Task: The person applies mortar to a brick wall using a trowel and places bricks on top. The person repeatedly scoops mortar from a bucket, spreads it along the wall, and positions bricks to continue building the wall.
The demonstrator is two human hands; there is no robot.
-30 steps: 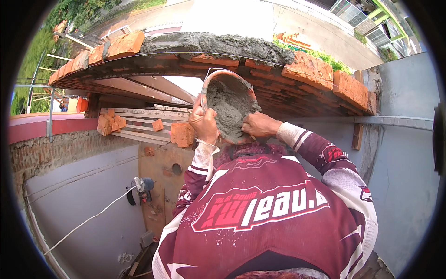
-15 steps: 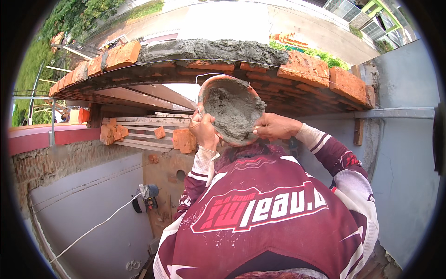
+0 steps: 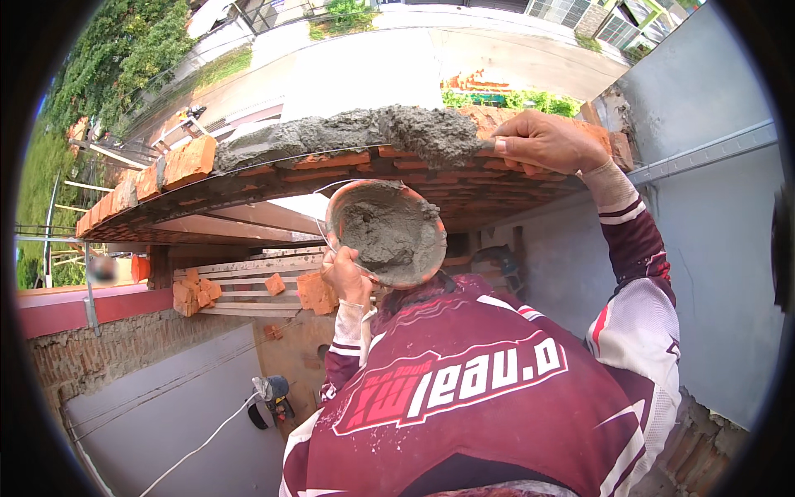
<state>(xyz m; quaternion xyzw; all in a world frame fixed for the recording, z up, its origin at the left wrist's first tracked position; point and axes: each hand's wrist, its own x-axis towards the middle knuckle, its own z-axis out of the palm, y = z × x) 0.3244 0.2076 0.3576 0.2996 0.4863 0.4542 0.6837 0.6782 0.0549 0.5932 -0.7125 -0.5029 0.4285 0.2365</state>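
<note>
My left hand (image 3: 348, 275) grips the near left rim of an orange bowl (image 3: 334, 217) with a thin wire handle. Grey wet mortar (image 3: 385, 232) fills much of it. Out over the curved brick wall (image 3: 190, 161), my right hand (image 3: 551, 145) is closed, thumb and fingers pinching what looks like a trowel, mostly hidden. Just left of those fingertips, a thick clump of mortar (image 3: 439, 137) lies at the wall's top edge and overhangs it. A rough mortar bed (image 3: 306, 132) runs leftward from it along the bricks.
A thin string crosses the wall's near edge. Below it, loose bricks (image 3: 317, 292) rest on wooden slats (image 3: 248, 286). A grey wall (image 3: 704, 224) with a metal channel (image 3: 704, 153) rises at right. A power tool with a white cord (image 3: 203, 447) sits lower left.
My right hand has left the bowl and reached up and right to the wall top, where a fresh mortar clump now sits. The bowl, still in my left hand, appears lower in view.
</note>
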